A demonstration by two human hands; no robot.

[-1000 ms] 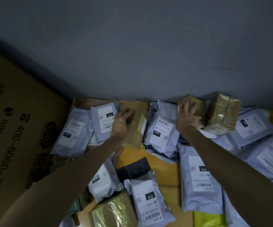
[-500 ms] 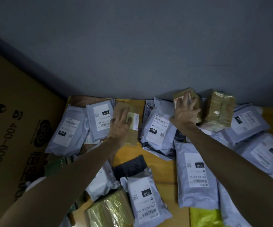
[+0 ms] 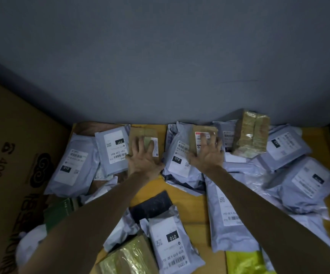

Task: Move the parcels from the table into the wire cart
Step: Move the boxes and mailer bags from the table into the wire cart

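My left hand (image 3: 143, 158) lies flat with spread fingers on a flat brown parcel (image 3: 140, 133) at the back of the yellow table (image 3: 191, 206). My right hand (image 3: 207, 154) rests with spread fingers on a small brown box with a red and white label (image 3: 200, 133), which sits on a grey mailer marked 010 (image 3: 178, 157). Several more grey mailers cover the table, one long one (image 3: 227, 224) under my right forearm. The wire cart is out of view.
A large printed cardboard carton (image 3: 12, 155) stands along the left. A taped brown box (image 3: 251, 133) leans against the grey wall to the right of my right hand. Nearer me lie a black parcel (image 3: 152, 204), a gold-wrapped parcel (image 3: 128, 258) and a yellow-green bag (image 3: 245, 262).
The flat brown parcel went from tilted up in my left hand to lying flat under it. My right hand flattened on the small box, which slid slightly toward me onto the grey mailer.
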